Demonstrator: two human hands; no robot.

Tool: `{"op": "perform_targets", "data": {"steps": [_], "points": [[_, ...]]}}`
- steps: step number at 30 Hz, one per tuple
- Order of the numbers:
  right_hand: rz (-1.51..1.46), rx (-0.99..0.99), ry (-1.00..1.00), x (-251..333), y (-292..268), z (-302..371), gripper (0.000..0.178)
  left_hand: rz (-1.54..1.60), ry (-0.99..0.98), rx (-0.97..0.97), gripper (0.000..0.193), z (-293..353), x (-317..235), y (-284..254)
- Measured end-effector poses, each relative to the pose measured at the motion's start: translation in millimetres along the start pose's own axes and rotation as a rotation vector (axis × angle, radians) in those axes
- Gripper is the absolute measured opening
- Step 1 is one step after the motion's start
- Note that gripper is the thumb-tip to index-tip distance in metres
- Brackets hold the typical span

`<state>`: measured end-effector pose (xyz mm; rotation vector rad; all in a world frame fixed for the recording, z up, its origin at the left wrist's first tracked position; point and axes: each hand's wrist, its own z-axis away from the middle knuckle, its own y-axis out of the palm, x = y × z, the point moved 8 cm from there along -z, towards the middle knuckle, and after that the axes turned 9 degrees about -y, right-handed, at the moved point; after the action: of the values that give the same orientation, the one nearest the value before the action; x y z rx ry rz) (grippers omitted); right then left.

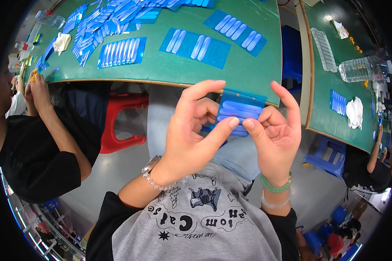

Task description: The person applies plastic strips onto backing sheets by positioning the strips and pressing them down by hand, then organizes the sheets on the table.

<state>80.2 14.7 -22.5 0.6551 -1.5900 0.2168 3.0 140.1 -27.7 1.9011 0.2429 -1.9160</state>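
The green table [250,69] ahead carries a heap of blue sheets [117,17], three single sheets [195,48] nearer its edge (pale strips [201,48] on each), and a crumpled white wad [62,42].

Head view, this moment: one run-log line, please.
left hand: holding blue ridged sheet | right hand: holding same sheet | green table: blue pile, flat sheets

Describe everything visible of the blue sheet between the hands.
The blue sheet looks like thin, see-through plastic, its far margin bare, bearing rounded, glossy, lighter-blue strips lying crosswise. The left hand and right hand hold it up near the green table, thumbs covering part of its nearer strips.
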Motion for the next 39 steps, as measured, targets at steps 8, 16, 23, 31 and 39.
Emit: {"op": "perform_targets", "data": {"steps": [8,16,23,31,39], "points": [[-0.033,0.019,0.024,-4.8,-1.1,-3.9,0.065,0.095,-0.023,-0.003,0.065,-2.6,0.2,-0.1],[0.049,-0.025,-0.006,4.8,3.1,-6.0,0.062,0.158,-0.007,0.003,0.071,-4.8,-5.5,-0.4],[-0.028,0.065,-0.057,0.6,-1.7,-4.0,0.044,0.146,0.009,-0.012,0.070,-1.4,-8.2,-1.5],[-0.040,0.026,-0.048,3.6,-5.5,-2.2,0.021,-0.079,0.126,-0.005,0.071,1.4,-17.9,2.0],[-0.040,-0.012,-0.016,3.7,-1.3,-4.2,0.018,-0.115,0.147,-0.100,0.069,3.2,-18.9,-1.6]]}}
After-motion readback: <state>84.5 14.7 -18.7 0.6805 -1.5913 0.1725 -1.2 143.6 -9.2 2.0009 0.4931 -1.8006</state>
